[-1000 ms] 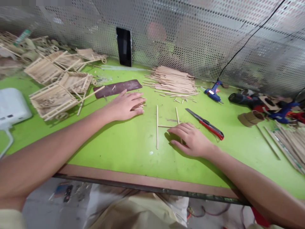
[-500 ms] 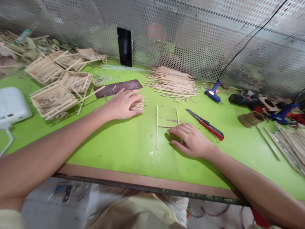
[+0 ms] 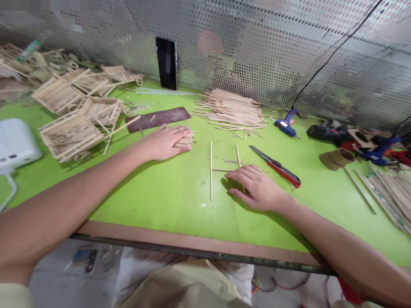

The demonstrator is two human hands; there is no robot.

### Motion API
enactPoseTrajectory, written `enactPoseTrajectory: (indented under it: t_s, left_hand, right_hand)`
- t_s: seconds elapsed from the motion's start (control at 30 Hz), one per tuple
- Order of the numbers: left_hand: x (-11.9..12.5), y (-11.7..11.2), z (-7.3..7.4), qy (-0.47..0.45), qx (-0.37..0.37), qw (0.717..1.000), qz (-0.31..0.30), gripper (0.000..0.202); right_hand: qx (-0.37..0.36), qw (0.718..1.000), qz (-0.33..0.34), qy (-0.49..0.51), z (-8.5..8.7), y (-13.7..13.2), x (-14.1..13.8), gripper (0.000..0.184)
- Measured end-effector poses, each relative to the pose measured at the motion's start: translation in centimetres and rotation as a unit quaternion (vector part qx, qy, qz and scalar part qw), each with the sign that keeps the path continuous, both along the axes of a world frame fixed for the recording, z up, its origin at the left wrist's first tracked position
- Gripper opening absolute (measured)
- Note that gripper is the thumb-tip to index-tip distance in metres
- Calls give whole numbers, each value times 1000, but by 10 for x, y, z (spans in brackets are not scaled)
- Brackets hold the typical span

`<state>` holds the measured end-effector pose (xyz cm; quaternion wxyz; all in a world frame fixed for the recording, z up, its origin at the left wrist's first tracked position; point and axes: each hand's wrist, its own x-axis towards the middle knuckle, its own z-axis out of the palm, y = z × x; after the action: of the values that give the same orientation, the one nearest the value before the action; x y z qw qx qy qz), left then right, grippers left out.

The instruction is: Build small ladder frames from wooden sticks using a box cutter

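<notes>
My left hand (image 3: 165,143) lies over a small pile of short wooden sticks (image 3: 186,140), fingers stretched along the far side and thumb on the near side. Part of the pile is hidden under the palm. My right hand (image 3: 252,187) rests palm down on the table, its thumb apart from the fingers. Beneath it lies an upright-pointing stick (image 3: 238,155), partly covered. A thin cross stick (image 3: 221,170) runs from a long stick (image 3: 211,171) on the left to the right fingertips. Just right of them lies a red and black utility knife (image 3: 279,169), blade out.
Behind are a large heap of sticks (image 3: 233,109), a brown strip (image 3: 160,117) and a phone (image 3: 167,63) leaning on the perforated metal screen. Small wooden carts (image 3: 73,132) crowd the left. A blue glue gun (image 3: 287,123), bamboo cup (image 3: 336,159) and flat strips (image 3: 390,194) lie right.
Both hands keep their places and poses over the sticks. The whole view has shifted very slightly; no object has visibly moved on the table.
</notes>
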<state>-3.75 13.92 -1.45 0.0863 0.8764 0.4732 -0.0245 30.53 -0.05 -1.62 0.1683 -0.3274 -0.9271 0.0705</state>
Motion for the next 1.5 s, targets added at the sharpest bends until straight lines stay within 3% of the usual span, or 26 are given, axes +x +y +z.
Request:
enactPoseTrajectory:
  t_s: [0.4,0.77,1.03,1.27,1.5]
  left_hand:
    - [2,-4,4,-6,14,1000,-18,75]
    - [24,-11,-2,-35,31,998,43,74]
    - [27,-13,-2,-19,37,999,27,74]
    - [28,-12,-3,-2,20,999,26,73]
    - [28,-11,-4,-3,29,999,26,71]
  right_hand:
    - [20,1000,4,2,1,0,-1,31]
    - [25,1000,12,7,-2,1,0,30]
    - [44,999,10,11,-4,2,-1,29]
    - [125,990,13,56,-6,1,-1,26]
    - [125,990,9,62,-8,1,0,28]
